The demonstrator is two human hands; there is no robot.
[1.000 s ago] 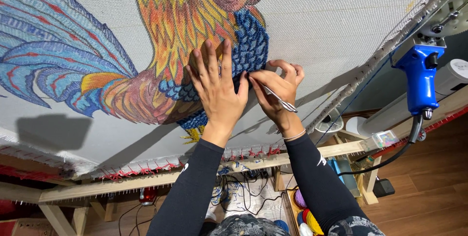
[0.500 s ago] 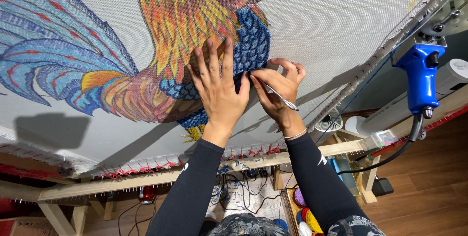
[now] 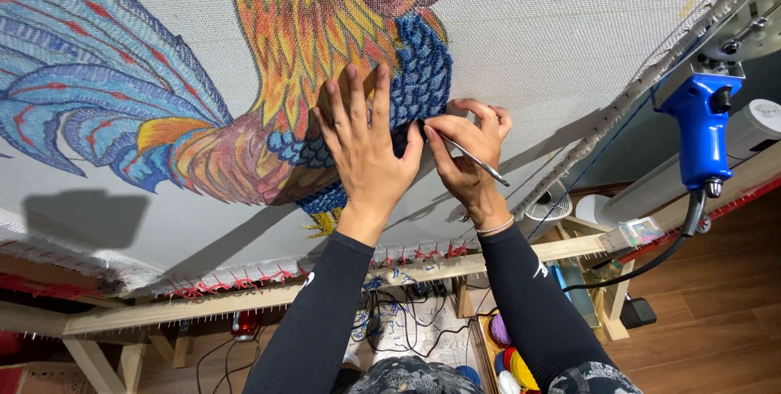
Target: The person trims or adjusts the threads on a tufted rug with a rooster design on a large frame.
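Stretched canvas (image 3: 569, 28): pale woven backing cloth fills the view from 9 to 2 o'clock, printed with a large rooster design (image 3: 268, 60); blue and red tail feathers at 9 o'clock, orange-yellow plumage at 12 o'clock, dark blue scale-pattern breast patch (image 3: 423, 76) just right of centre.

Wooden frame (image 3: 203, 304): a pale timber rail runs from 8 o'clock up toward 3 o'clock along the cloth's lower edge, with red yarn ends caught along it.

Left hand (image 3: 370, 150): at centre, palm flat against the cloth, fingers spread and pointing to 12 o'clock, thumb toward the right hand; its grip is open and holds nothing. Black sleeve runs down to 6 o'clock.

Right hand (image 3: 468, 154): just right of centre, touching the left thumb; fingers curled, its grip closed in a pinch on a thin metal tool (image 3: 472, 159), whose free end points to 4 o'clock. The working tip meets the cloth at the lower edge of the blue patch; the tip itself is hidden. A thin bracelet sits at the wrist.

Yarn balls (image 3: 512, 357): purple, red, yellow, at 5 o'clock below the frame.

Blue tufting gun (image 3: 701, 129): hangs at 2 o'clock beside the frame's right edge, black cable (image 3: 651, 260) trailing down to 4 o'clock.
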